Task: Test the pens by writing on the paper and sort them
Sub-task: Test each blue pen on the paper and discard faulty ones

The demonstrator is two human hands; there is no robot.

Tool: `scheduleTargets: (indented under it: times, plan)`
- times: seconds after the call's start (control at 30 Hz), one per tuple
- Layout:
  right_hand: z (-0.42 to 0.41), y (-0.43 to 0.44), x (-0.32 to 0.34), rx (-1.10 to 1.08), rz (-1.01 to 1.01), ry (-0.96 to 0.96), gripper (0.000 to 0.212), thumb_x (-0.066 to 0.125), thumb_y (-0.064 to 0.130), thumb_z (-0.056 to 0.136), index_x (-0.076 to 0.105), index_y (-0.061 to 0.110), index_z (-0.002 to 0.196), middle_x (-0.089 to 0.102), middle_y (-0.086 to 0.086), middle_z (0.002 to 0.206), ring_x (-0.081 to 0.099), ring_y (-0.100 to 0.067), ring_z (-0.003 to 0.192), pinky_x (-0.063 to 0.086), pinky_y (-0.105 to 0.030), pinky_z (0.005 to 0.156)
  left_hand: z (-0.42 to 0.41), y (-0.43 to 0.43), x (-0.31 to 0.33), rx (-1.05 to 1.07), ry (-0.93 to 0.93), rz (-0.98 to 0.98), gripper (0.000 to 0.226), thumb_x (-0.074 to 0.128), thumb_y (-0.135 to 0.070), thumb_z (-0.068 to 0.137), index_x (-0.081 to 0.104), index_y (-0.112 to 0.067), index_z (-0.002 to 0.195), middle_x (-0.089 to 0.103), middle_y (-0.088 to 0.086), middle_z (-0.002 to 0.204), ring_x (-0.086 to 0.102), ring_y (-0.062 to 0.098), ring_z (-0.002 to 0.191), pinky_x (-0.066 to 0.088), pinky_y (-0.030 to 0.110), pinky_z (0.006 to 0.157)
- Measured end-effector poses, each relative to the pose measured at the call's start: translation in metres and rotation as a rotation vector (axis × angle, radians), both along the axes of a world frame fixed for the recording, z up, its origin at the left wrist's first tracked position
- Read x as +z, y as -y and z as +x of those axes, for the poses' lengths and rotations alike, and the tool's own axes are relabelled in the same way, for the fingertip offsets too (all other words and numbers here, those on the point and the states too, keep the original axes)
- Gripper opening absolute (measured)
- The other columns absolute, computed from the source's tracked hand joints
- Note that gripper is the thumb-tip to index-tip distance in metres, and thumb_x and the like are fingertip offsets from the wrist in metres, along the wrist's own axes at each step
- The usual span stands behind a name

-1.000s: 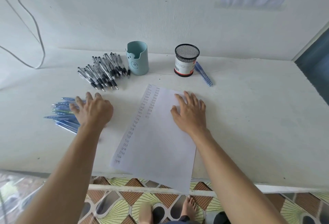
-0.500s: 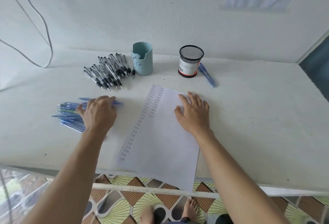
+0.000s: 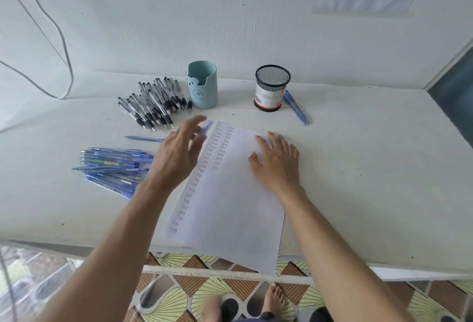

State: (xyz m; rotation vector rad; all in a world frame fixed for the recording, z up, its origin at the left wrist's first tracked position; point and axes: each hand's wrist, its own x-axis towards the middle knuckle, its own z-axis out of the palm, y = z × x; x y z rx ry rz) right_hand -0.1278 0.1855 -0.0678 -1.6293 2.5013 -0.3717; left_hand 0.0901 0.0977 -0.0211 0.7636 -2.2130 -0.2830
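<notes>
A white paper sheet point(image 3: 230, 206) with two columns of small written test marks lies on the white table, its near end hanging over the front edge. My right hand point(image 3: 277, 165) rests flat on the sheet's upper right part, fingers straight. My left hand point(image 3: 176, 158), blurred by motion, is at the sheet's upper left corner and holds a blue pen point(image 3: 206, 127) that sticks out past its fingers. A pile of several blue pens point(image 3: 112, 170) lies left of that hand. One single blue pen point(image 3: 143, 138) lies apart above the pile.
Several black-grip clear pens point(image 3: 151, 106) lie in a heap at the back left. Beside them stands a light blue pen cup point(image 3: 203, 86), and further right a black mesh cup point(image 3: 271, 88) with blue pens point(image 3: 297, 108) lying next to it. A white cable point(image 3: 64, 65) hangs at the left wall.
My left hand left the blue pen pile and swung right toward the paper's top corner with one blue pen. One pen now lies apart above the pile. My right hand stayed on the paper.
</notes>
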Motion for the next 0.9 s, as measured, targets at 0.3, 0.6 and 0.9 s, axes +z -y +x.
scheduleTargets:
  times: [0.3, 0.6, 0.9]
  plan:
    - [0.0, 0.0, 0.003, 0.002, 0.011, 0.06, 0.054, 0.035, 0.043, 0.1, 0.031, 0.032, 0.153, 0.016, -0.002, 0.166, 0.007, -0.022, 0.152, 0.003, -0.049, 0.121, -0.047, -0.022, 0.005, -0.278, -0.517, 1.129, 0.037, 0.05, 0.004, 0.072, 0.07, -0.007, 0.101, 0.067, 0.007, 0.08, 0.062, 0.02, 0.074, 0.052, 0.027, 0.075]
    - [-0.006, -0.002, 0.008, -0.027, -0.184, 0.34, 0.054, 0.044, 0.038, 0.087, 0.055, 0.021, 0.137, 0.045, 0.0, 0.152, 0.025, -0.023, 0.148, 0.009, -0.037, 0.12, -0.058, -0.022, -0.006, -0.156, -0.526, 1.26, 0.033, 0.044, -0.043, 0.096, 0.065, -0.019, 0.091, 0.043, 0.001, 0.068, 0.032, 0.014, 0.059, 0.024, 0.027, 0.053]
    - [0.001, -0.016, 0.017, 0.301, -0.409, 0.274, 0.041, 0.066, 0.046, 0.086, 0.068, 0.025, 0.121, 0.069, 0.011, 0.113, 0.056, -0.011, 0.113, 0.026, -0.025, 0.096, -0.066, -0.026, -0.011, 0.009, -0.519, 1.055, 0.04, 0.07, -0.03, 0.094, 0.048, -0.012, 0.066, 0.045, 0.002, 0.048, 0.033, 0.018, 0.046, 0.028, 0.026, 0.047]
